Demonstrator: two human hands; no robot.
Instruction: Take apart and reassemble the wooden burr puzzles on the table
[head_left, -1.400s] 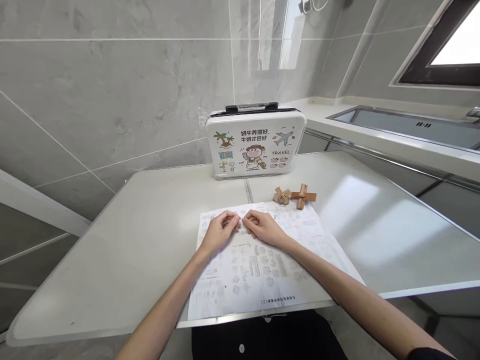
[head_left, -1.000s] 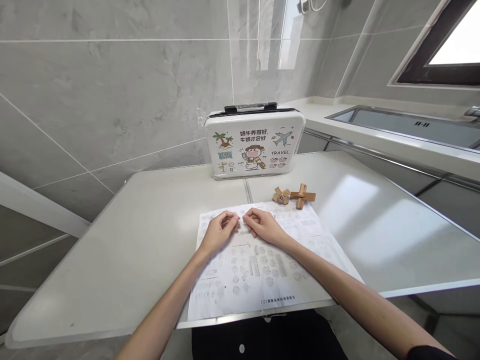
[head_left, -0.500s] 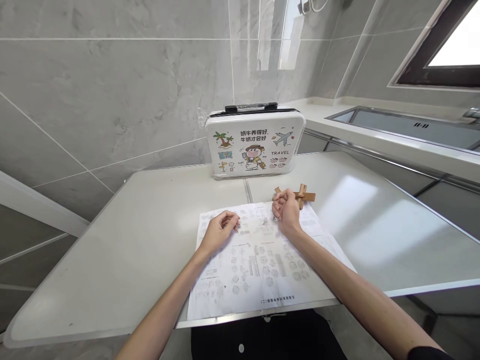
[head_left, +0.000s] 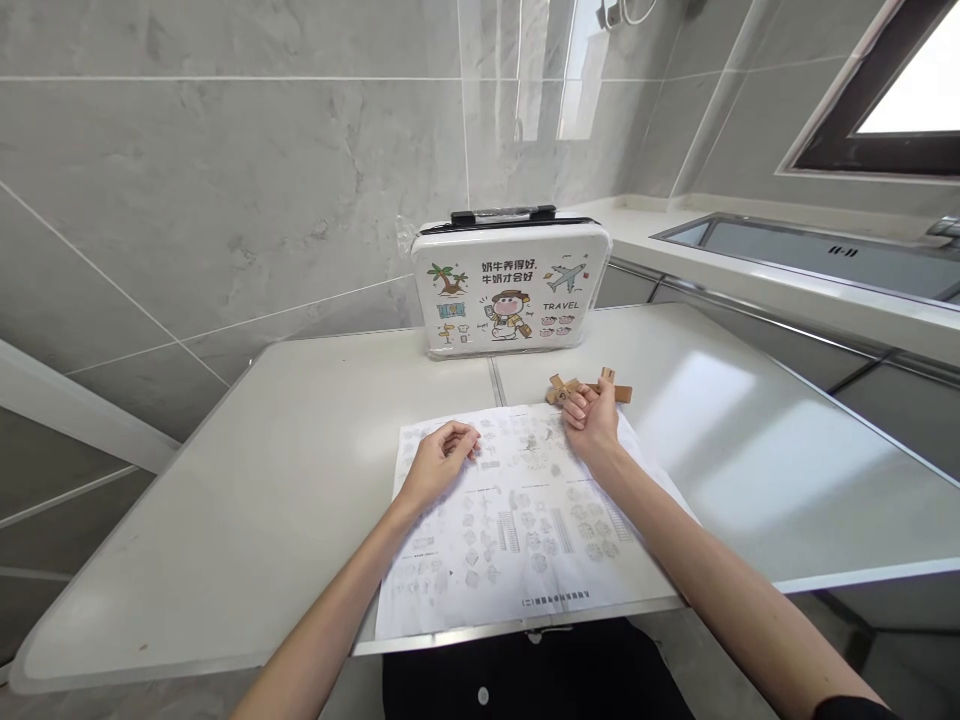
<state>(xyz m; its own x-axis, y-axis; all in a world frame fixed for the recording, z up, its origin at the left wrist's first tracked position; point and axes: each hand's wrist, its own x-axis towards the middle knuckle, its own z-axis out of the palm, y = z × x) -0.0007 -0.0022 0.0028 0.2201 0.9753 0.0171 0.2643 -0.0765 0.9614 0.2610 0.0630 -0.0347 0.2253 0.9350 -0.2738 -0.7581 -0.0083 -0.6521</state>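
Observation:
A sheet of paper [head_left: 517, 520] printed with small diagrams and text lies at the table's front edge. My left hand [head_left: 442, 458] rests on its upper left part, fingers curled in, with nothing visible in them. My right hand [head_left: 594, 420] is over the sheet's upper right edge, its fingers bent inward and no held object showing. Just beyond those fingers lies a notched wooden piece [head_left: 559, 386]. Crossed wooden bars [head_left: 621, 393] sit behind the same hand, which partly covers them. Whether the hand touches the wood is unclear.
A white cartoon-printed case [head_left: 514, 290] with a black handle stands upright at the table's back, wrapped in clear plastic. Behind it rises a grey tiled wall [head_left: 300, 180]. To the right is a counter with a sink [head_left: 810, 255]. The table [head_left: 315, 500] has a centre seam.
My right hand has shifted right across the sheet, baring the left wooden piece and covering more of the crossed bars. My left hand stays where it was.

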